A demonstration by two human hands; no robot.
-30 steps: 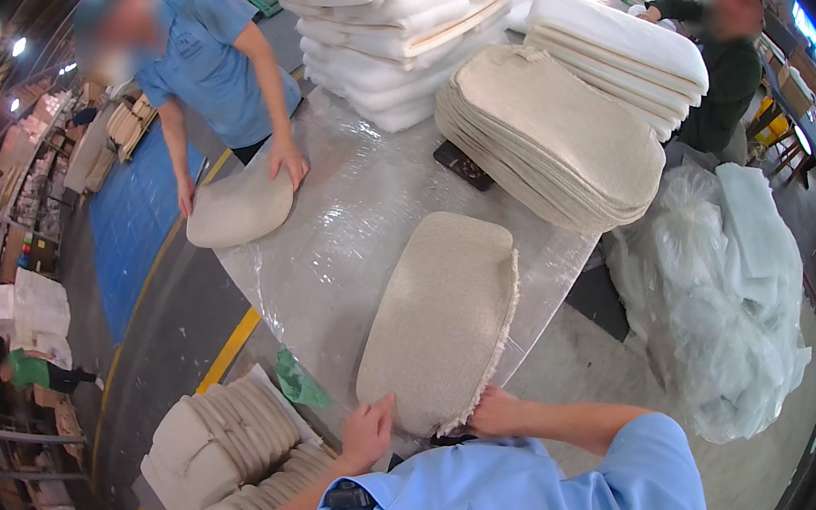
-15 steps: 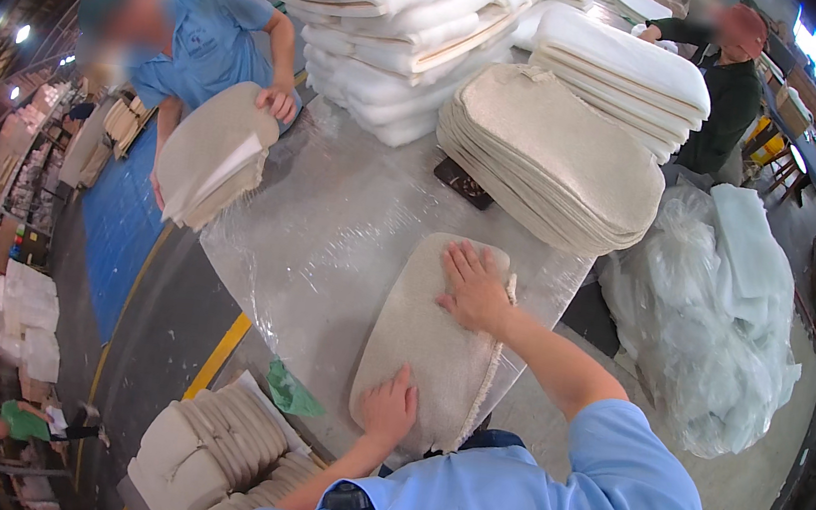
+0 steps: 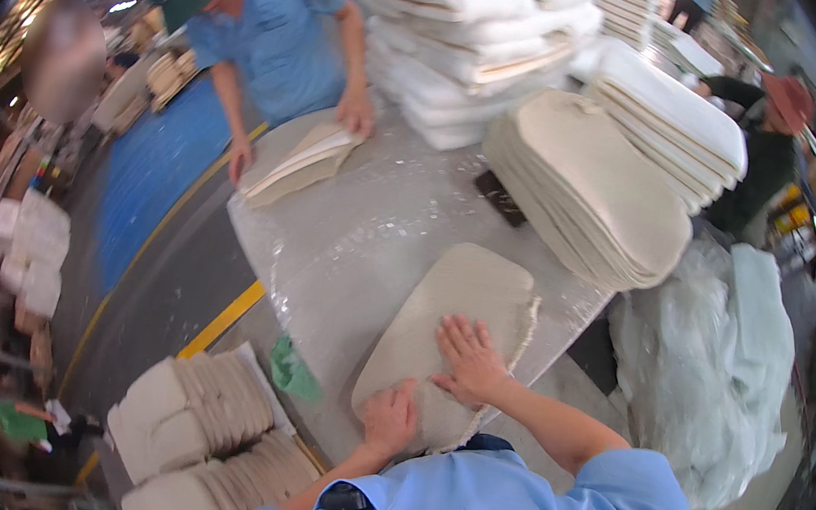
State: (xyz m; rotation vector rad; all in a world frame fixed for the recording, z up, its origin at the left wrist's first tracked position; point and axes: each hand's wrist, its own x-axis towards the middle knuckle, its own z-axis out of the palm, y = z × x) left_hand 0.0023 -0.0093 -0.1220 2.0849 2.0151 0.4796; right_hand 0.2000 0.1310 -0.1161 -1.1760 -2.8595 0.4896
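A beige, rounded pad-shaped fabric piece (image 3: 466, 280) lies on the near part of the wrapped table, its right edge frayed. My right hand (image 3: 469, 365) rests on its middle with fingers spread, palm down. Close by to the lower left, my left hand (image 3: 390, 418) lies on the near left part of the same piece, its fingers loosely extended. Neither hand grasps anything.
A thick stack of beige pieces (image 3: 588, 175) stands far right beside white pads (image 3: 676, 114) and a tall white pile (image 3: 471, 51). Bundled beige pieces (image 3: 199, 413) lie lower left. Clear plastic bags (image 3: 698, 359) are at right. A co-worker (image 3: 283, 29) handles another piece (image 3: 303, 157).
My right hand has slid from the far part of the fabric piece toward me, nearer my left hand. The co-worker's piece now lies on the table's far left corner. The view has shifted.
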